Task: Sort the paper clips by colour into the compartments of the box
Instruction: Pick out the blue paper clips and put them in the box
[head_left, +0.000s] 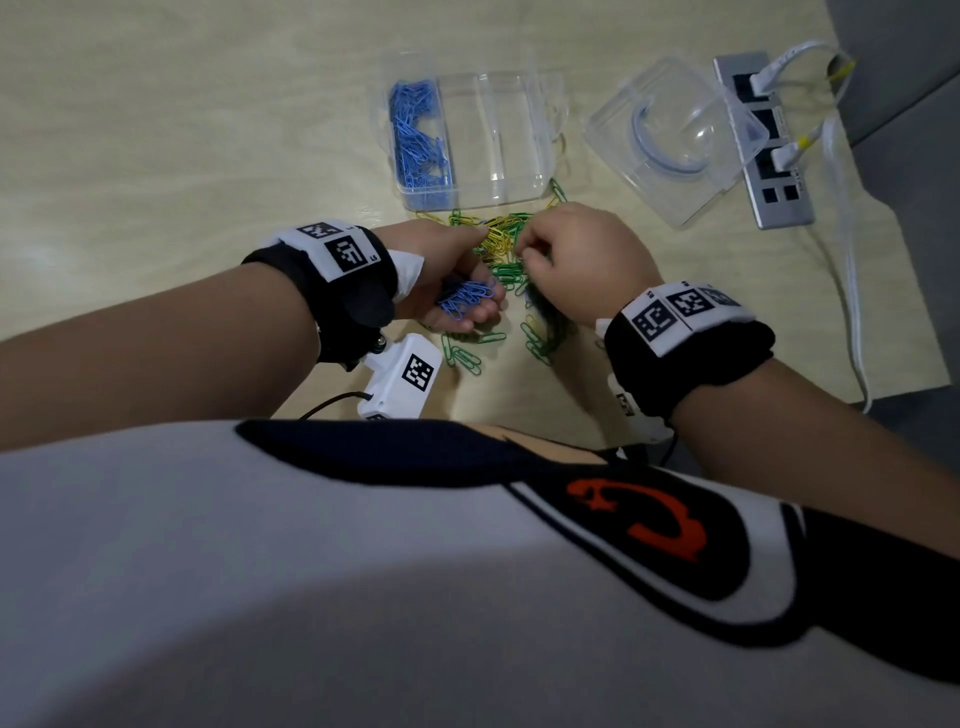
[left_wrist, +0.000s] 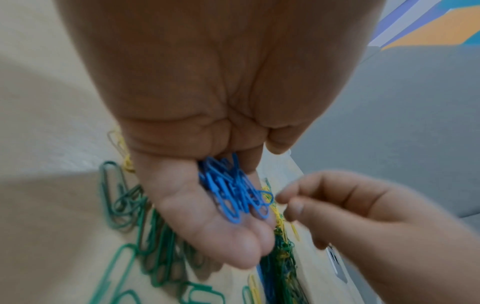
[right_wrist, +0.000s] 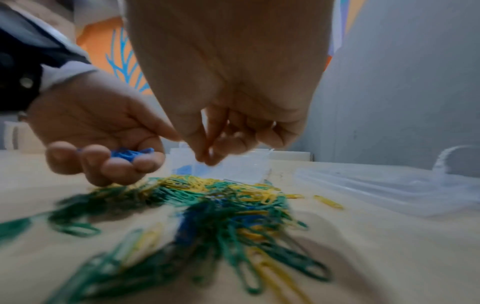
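Observation:
My left hand (head_left: 467, 280) lies palm up over the loose pile, its fingers cupped round a bunch of blue paper clips (head_left: 465, 300) (left_wrist: 233, 195) (right_wrist: 130, 153). Just to its right, my right hand (head_left: 524, 252) (right_wrist: 205, 160) hovers over the pile with thumb and forefinger tips pinched; no clip shows between them. The mixed pile (head_left: 506, 239) (right_wrist: 221, 205) is mostly green and yellow with a few blue clips. Beyond it stands the clear compartment box (head_left: 511, 130). Its left compartment holds blue clips (head_left: 418, 135); the other compartments look empty.
The box's clear lid (head_left: 670, 140) lies to the right of the box. A grey power strip (head_left: 763, 140) with white cables (head_left: 852, 260) runs along the table's right edge. Stray green clips (head_left: 462, 356) lie near my body.

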